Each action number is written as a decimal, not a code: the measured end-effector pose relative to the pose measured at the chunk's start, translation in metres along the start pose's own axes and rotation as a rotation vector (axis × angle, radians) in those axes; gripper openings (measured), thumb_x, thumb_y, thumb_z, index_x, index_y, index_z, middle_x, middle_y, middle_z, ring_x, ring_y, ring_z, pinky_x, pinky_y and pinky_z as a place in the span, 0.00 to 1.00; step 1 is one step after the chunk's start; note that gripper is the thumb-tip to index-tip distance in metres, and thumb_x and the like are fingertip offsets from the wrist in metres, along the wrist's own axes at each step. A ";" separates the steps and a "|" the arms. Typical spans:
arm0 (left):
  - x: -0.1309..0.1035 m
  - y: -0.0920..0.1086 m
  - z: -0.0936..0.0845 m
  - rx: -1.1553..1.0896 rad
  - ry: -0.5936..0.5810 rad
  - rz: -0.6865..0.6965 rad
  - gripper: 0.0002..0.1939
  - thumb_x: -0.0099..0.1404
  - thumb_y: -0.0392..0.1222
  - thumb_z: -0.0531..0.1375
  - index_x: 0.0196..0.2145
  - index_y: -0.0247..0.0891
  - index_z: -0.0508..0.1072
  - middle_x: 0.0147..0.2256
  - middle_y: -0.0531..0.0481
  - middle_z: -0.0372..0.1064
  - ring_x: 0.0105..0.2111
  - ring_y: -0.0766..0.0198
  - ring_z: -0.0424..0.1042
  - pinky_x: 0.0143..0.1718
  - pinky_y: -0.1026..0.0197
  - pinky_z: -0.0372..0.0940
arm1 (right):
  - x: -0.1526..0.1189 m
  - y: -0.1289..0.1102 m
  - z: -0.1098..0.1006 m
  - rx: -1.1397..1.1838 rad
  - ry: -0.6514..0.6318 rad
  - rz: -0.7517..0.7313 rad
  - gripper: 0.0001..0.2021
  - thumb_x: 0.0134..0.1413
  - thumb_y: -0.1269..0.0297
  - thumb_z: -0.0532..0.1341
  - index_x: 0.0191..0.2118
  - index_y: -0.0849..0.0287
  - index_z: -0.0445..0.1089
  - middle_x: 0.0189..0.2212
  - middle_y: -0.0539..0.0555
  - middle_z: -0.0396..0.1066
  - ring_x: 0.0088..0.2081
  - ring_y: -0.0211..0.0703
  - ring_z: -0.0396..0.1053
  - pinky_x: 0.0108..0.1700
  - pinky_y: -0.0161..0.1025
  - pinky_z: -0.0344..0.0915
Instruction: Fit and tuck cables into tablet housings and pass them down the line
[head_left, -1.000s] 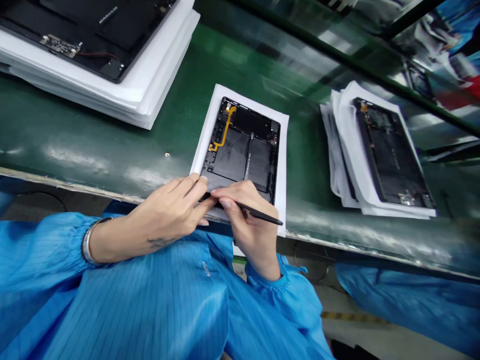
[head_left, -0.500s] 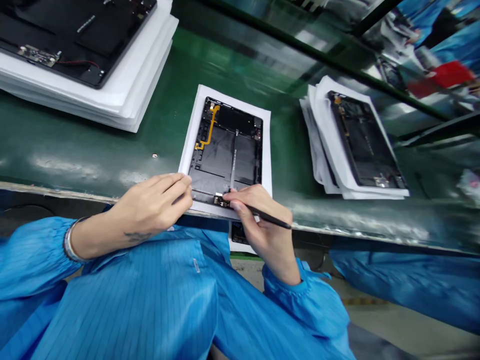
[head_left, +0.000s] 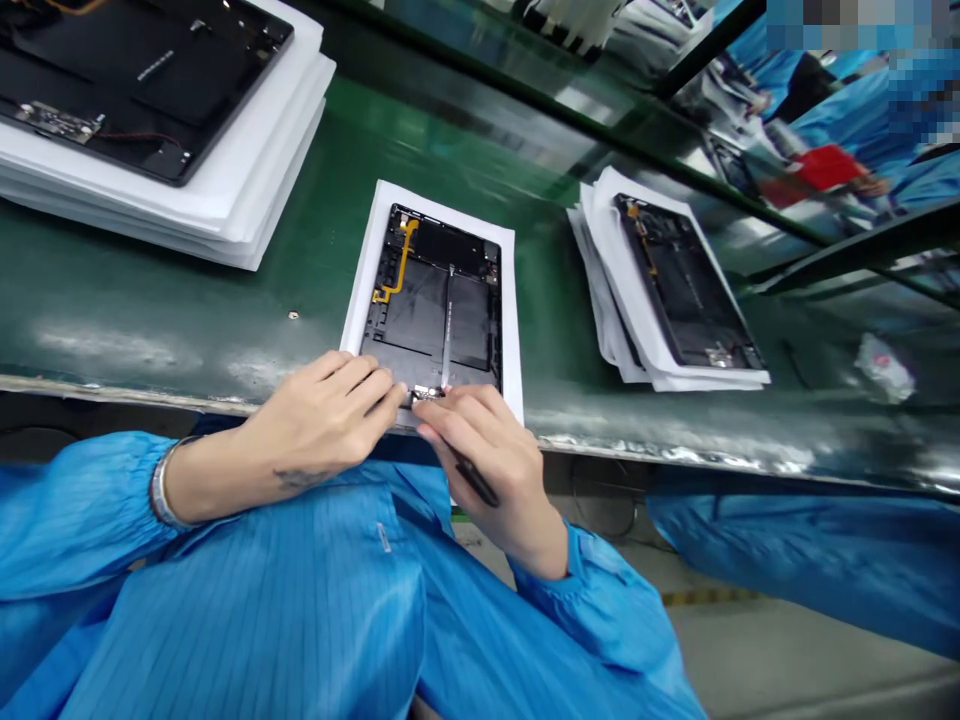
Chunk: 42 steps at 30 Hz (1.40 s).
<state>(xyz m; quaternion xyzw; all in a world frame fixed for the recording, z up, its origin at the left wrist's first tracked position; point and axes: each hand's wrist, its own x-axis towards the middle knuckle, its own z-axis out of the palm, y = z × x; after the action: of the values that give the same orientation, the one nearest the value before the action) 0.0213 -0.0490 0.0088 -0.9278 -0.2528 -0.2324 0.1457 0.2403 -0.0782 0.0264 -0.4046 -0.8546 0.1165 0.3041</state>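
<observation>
A black device housing [head_left: 420, 320] with an orange flex cable [head_left: 401, 270] and a grey strip cable [head_left: 448, 330] lies on white paper [head_left: 510, 330] near the bench edge. My left hand [head_left: 337, 405] rests at the housing's lower left corner, fingers bent and fingertips on its edge; whether it pinches anything is hidden. My right hand [head_left: 487, 440] is closed on a dark slim tool [head_left: 476, 481], its fingertips at a small circuit board [head_left: 427, 393] on the housing's lower edge. The tool's tip is hidden by the fingers.
Left on the green bench [head_left: 187, 310] is a paper stack [head_left: 277, 180] with a larger black housing [head_left: 142, 80] on top. To the right, another stack [head_left: 607, 290] bears a similar housing [head_left: 690, 280]. A clear plastic bag [head_left: 885, 368] lies farther right. People in blue are beyond the rail.
The view has shifted, so the bench items appear farther left. My left fingers have moved right along the housing's lower edge, closer to my right hand. The tool in my right hand now points more steeply.
</observation>
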 end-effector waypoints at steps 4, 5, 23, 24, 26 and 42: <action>-0.003 0.003 0.000 0.009 0.024 -0.025 0.11 0.74 0.34 0.55 0.47 0.28 0.76 0.40 0.40 0.78 0.41 0.54 0.76 0.39 0.55 0.68 | -0.003 -0.002 -0.001 -0.017 -0.036 -0.034 0.08 0.65 0.72 0.59 0.46 0.58 0.74 0.35 0.56 0.76 0.38 0.44 0.71 0.43 0.44 0.71; -0.004 0.003 0.000 -0.002 0.020 -0.034 0.11 0.73 0.35 0.56 0.47 0.28 0.76 0.40 0.40 0.78 0.41 0.54 0.76 0.39 0.55 0.68 | -0.004 0.000 0.000 0.040 0.006 -0.020 0.09 0.65 0.73 0.59 0.46 0.58 0.74 0.35 0.55 0.76 0.39 0.44 0.72 0.43 0.44 0.71; 0.054 -0.076 0.008 -1.336 -0.166 -1.099 0.37 0.70 0.52 0.59 0.69 0.32 0.54 0.59 0.29 0.66 0.51 0.53 0.75 0.47 0.53 0.73 | -0.009 0.013 0.020 0.437 0.596 0.195 0.11 0.65 0.71 0.58 0.43 0.53 0.78 0.33 0.51 0.77 0.37 0.41 0.73 0.40 0.39 0.70; 0.059 -0.075 0.010 -1.308 -0.182 -1.073 0.31 0.69 0.52 0.59 0.63 0.29 0.64 0.53 0.32 0.72 0.48 0.53 0.76 0.46 0.54 0.73 | -0.011 0.013 0.020 0.441 0.602 0.193 0.11 0.66 0.71 0.58 0.43 0.53 0.78 0.33 0.51 0.76 0.38 0.42 0.73 0.41 0.40 0.70; 0.066 -0.074 0.012 -1.214 -0.172 -1.034 0.22 0.66 0.50 0.60 0.47 0.27 0.76 0.42 0.37 0.76 0.41 0.54 0.76 0.42 0.57 0.71 | -0.013 0.015 0.019 0.442 0.606 0.176 0.11 0.66 0.71 0.58 0.44 0.52 0.78 0.33 0.51 0.75 0.39 0.43 0.73 0.43 0.40 0.70; 0.005 -0.273 -0.116 -0.045 0.018 -1.214 0.16 0.71 0.51 0.61 0.44 0.32 0.74 0.43 0.47 0.74 0.42 0.57 0.75 0.47 0.50 0.72 | -0.014 0.047 0.022 0.393 0.482 0.157 0.07 0.66 0.62 0.60 0.42 0.48 0.77 0.37 0.49 0.76 0.37 0.39 0.74 0.41 0.34 0.70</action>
<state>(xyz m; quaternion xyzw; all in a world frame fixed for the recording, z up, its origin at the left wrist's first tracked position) -0.1634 0.1346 0.1513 -0.6187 -0.7306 -0.2873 -0.0303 0.2632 -0.0576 -0.0179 -0.4190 -0.6852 0.2033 0.5600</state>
